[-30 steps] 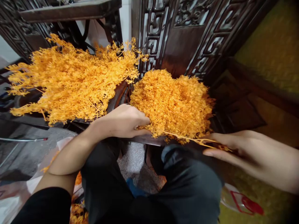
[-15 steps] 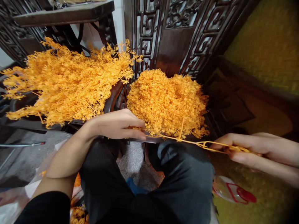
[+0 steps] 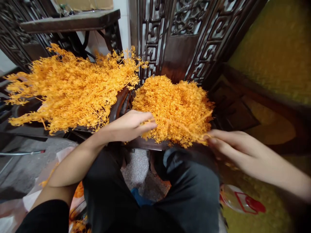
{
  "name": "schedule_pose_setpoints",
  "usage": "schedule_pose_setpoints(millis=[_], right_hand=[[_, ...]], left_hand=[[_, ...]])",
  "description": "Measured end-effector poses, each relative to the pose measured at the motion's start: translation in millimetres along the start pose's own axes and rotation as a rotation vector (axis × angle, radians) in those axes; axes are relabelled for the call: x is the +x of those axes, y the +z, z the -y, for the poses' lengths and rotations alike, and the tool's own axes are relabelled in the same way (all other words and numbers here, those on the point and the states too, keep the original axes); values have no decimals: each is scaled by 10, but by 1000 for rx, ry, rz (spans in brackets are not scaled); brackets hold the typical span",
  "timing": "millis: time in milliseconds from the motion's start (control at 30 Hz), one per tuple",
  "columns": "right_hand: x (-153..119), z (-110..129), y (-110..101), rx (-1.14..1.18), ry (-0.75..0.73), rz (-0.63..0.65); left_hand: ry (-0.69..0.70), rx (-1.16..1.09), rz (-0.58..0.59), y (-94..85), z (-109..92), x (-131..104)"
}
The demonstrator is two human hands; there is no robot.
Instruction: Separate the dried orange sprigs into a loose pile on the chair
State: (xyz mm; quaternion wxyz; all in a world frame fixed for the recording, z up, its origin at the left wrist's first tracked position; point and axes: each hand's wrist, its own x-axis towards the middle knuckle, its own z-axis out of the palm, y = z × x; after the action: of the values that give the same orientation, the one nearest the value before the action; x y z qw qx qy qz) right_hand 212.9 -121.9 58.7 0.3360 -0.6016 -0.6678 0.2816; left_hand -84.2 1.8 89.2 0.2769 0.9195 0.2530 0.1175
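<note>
A bushy heap of orange flower sprigs (image 3: pixel 172 103) sits in front of my knees. A larger, looser spread of similar orange sprigs (image 3: pixel 70 90) lies to its left. My left hand (image 3: pixel 133 124) is closed in a pinch at the near left side of the heap, with a bit of orange sprig showing at its fingertips. At the heap's right edge, the fingers of my right hand (image 3: pixel 233 145) are closed on the end of an orange sprig (image 3: pixel 194 136). That sprig runs between both hands, blurred, and blends into the heap behind it.
Behind the heap stands a carved dark wooden panel (image 3: pixel 178 53); a dark wooden ledge (image 3: pixel 73 22) juts out at upper left. Right of my knee lies a clear plastic container with a red lid (image 3: pixel 252 202). Crumpled plastic sheeting (image 3: pixel 31 197) is at lower left.
My right hand has moved left and slightly up, towards the heap. The sprig stretched taut between my hands now lies closer against the heap. My left hand has shifted slightly up.
</note>
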Motion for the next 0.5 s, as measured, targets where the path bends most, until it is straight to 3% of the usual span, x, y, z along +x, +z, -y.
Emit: schedule_pose_setpoints(millis=[33,100,167,333,500], right_hand=[[118,58,92,170,53,73],[357,193,329,563,114,-5],[580,332,576,704,63,-58],[939,545,910,553,-117,-78],[1006,457,1061,612,-145,-72]], left_hand=[[-57,-24,-117,53,0,58],[-136,-70,-317,172,-8,178],[-138,-63,-410,285,-15,275],[-133,43,-481,390,32,323],[-183,133,-420,360,38,231]])
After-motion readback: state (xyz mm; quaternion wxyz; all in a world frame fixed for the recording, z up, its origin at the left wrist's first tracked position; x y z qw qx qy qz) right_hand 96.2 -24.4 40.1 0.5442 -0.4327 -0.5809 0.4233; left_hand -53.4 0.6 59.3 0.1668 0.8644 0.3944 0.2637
